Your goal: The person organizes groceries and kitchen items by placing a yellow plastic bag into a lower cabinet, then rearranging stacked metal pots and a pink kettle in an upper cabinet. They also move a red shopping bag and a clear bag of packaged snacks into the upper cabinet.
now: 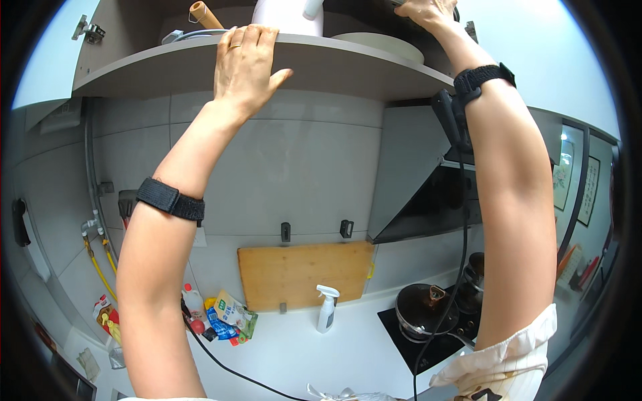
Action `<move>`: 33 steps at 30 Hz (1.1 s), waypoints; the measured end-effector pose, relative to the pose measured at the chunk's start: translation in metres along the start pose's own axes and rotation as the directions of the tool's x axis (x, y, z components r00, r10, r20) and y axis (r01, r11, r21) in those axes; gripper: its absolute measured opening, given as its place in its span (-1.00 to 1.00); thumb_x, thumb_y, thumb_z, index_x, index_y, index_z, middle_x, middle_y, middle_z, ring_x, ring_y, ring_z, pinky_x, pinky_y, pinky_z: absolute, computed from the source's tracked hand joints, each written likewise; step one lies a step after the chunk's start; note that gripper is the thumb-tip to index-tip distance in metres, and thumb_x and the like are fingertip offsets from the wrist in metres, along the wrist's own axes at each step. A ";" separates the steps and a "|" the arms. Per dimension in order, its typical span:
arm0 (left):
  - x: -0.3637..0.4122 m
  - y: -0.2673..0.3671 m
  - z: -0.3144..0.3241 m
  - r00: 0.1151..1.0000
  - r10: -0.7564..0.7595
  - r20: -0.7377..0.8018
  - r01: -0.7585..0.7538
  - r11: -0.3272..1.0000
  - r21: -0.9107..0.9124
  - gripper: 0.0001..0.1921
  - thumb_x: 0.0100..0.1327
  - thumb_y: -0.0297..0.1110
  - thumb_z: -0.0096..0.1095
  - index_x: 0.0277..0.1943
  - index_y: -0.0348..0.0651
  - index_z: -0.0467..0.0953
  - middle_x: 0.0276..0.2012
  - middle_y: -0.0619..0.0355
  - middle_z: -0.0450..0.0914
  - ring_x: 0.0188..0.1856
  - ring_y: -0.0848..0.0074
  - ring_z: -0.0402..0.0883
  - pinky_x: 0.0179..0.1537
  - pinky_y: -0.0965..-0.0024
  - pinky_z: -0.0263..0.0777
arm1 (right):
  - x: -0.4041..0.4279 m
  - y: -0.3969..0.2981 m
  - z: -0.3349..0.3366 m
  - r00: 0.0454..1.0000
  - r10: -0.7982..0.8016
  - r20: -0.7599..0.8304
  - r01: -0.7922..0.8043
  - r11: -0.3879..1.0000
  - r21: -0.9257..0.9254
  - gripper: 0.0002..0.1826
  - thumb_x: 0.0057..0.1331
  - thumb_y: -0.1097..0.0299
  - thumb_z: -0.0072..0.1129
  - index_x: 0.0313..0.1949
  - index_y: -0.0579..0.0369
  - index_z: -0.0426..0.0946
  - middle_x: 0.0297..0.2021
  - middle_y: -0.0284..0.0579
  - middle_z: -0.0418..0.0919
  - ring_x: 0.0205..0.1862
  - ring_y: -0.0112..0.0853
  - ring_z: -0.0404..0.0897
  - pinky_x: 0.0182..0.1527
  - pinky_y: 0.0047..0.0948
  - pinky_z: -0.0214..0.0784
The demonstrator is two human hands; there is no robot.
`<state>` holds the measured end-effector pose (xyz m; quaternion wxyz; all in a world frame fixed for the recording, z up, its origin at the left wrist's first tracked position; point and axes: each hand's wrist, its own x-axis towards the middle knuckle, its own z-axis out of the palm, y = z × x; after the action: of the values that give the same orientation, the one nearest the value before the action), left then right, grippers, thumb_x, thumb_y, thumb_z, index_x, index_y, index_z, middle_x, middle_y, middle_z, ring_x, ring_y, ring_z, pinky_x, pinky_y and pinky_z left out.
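Observation:
My left hand [244, 70] lies against the front edge of an opened wall cabinet's shelf [321, 67]. Its fingers reach over the edge and its thumb stands apart. Just behind the fingertips are a grey cable [200, 33] and a white cylindrical container [286, 17], cut off by the top of the view. My right hand [430, 11] is raised at the cabinet's right side. The picture's top cuts it off, and a dark thing beside it is too little seen to name. A pale round dish-like object [381, 45] sits on the shelf below it.
Cabinet doors stand open left [50, 55] and right [541, 55]. A range hood [421, 175] juts out above a lidded pan [426, 311] on the cooktop. Below are a wooden cutting board [306, 275], a spray bottle [327, 311] and several food packets [228, 316]. Black cables [464, 210] hang along my arms.

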<state>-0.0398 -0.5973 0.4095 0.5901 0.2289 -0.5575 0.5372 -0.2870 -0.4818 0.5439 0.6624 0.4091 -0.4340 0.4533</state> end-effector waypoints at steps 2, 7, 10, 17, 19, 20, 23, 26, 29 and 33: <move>0.003 -0.001 0.001 1.000 -0.024 -0.007 0.024 0.997 -0.074 -0.36 -0.05 -0.11 0.56 0.07 -0.14 0.43 -0.02 0.12 0.46 0.12 0.26 0.42 0.23 0.16 0.23 | 0.010 -0.005 0.013 0.977 0.109 0.185 -0.105 0.994 -0.033 -0.04 -0.24 0.32 0.55 0.18 0.12 0.22 0.11 0.08 0.35 0.21 0.04 0.32 0.23 0.01 0.22; 0.005 -0.001 0.002 0.998 -0.055 -0.008 0.054 0.992 -0.118 -0.36 -0.10 -0.04 0.58 0.02 -0.11 0.45 -0.07 0.17 0.46 0.07 0.33 0.42 0.21 0.20 0.24 | 0.013 -0.016 0.046 0.972 0.079 0.221 -0.065 0.995 -0.071 -0.04 -0.25 0.31 0.60 0.17 0.05 0.24 0.08 0.00 0.38 0.20 -0.03 0.34 0.20 0.06 0.23; 0.003 -0.001 0.002 0.999 -0.048 -0.026 0.044 0.989 -0.144 -0.37 -0.11 -0.03 0.59 -0.01 -0.09 0.46 -0.10 0.18 0.45 0.05 0.33 0.42 0.18 0.20 0.24 | 0.014 -0.017 0.059 0.977 0.066 0.204 -0.053 0.996 -0.067 -0.03 -0.24 0.29 0.61 0.18 0.05 0.24 0.08 0.00 0.38 0.21 -0.04 0.34 0.21 0.07 0.22; 0.002 -0.005 0.005 0.997 -0.022 -0.069 0.009 0.982 -0.190 -0.38 -0.08 -0.04 0.57 0.00 -0.11 0.46 -0.11 0.16 0.46 0.04 0.31 0.41 0.14 0.18 0.22 | 0.016 -0.022 0.086 0.969 0.021 0.248 0.008 0.993 -0.114 -0.01 -0.24 0.26 0.61 0.20 0.02 0.23 0.08 0.00 0.37 0.23 -0.06 0.31 0.24 0.10 0.17; 0.001 -0.007 0.005 0.996 -0.011 -0.085 -0.007 0.979 -0.202 -0.38 -0.06 -0.05 0.56 0.01 -0.13 0.45 -0.11 0.15 0.46 0.03 0.29 0.42 0.12 0.17 0.21 | 0.015 -0.021 0.092 0.972 -0.014 0.236 0.045 0.991 -0.127 0.00 -0.24 0.25 0.61 0.21 0.03 0.22 0.08 -0.01 0.36 0.23 -0.07 0.31 0.24 0.11 0.16; 0.001 -0.007 0.005 0.996 -0.004 -0.086 -0.013 0.980 -0.200 -0.38 -0.06 -0.05 0.56 0.02 -0.13 0.45 -0.11 0.15 0.46 0.03 0.29 0.42 0.13 0.17 0.21 | 0.014 -0.019 0.094 0.972 -0.027 0.231 0.060 0.989 -0.136 0.00 -0.24 0.25 0.61 0.22 0.03 0.22 0.08 -0.01 0.36 0.23 -0.07 0.30 0.25 0.11 0.16; 0.000 -0.007 0.005 0.998 -0.005 -0.063 -0.008 0.981 -0.192 -0.37 -0.07 -0.05 0.56 0.03 -0.13 0.45 -0.10 0.15 0.45 0.04 0.28 0.41 0.13 0.17 0.20 | 0.010 -0.011 0.097 0.965 -0.034 0.258 0.062 0.993 -0.102 0.03 -0.23 0.25 0.61 0.26 -0.07 0.20 0.09 -0.03 0.35 0.23 -0.07 0.30 0.24 0.11 0.16; 0.000 -0.006 0.005 0.998 -0.020 -0.055 0.011 0.987 -0.159 -0.34 -0.12 -0.02 0.59 0.02 -0.08 0.44 -0.08 0.17 0.43 0.06 0.31 0.39 0.17 0.19 0.20 | 0.008 -0.006 0.097 0.960 -0.035 0.278 0.058 0.996 -0.073 0.03 -0.22 0.31 0.60 0.28 -0.12 0.20 0.09 -0.07 0.35 0.24 -0.07 0.28 0.20 0.03 0.28; 0.001 -0.004 0.006 0.998 -0.026 -0.050 0.018 0.988 -0.154 -0.31 -0.16 0.01 0.60 0.02 -0.07 0.43 -0.07 0.17 0.42 0.07 0.32 0.37 0.20 0.19 0.19 | 0.010 -0.003 0.098 0.958 -0.028 0.284 0.046 0.997 -0.055 -0.05 -0.13 0.47 0.49 0.29 -0.07 0.19 0.13 -0.06 0.33 0.26 -0.03 0.28 0.16 -0.07 0.39; 0.000 -0.003 0.005 0.998 -0.041 -0.050 0.031 0.982 -0.187 -0.30 -0.17 0.02 0.60 0.02 -0.09 0.43 -0.06 0.16 0.42 0.08 0.31 0.36 0.20 0.18 0.18 | 0.016 -0.001 0.108 0.949 0.004 0.314 0.008 0.999 -0.035 -0.18 0.04 0.67 0.14 0.32 -0.01 0.13 0.23 0.03 0.26 0.16 0.08 0.41 0.13 -0.10 0.43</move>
<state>-0.0387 -0.6022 0.4122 0.6333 0.1686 -0.5848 0.4780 -0.3046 -0.5794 0.5899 0.5927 0.4645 -0.5415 0.3739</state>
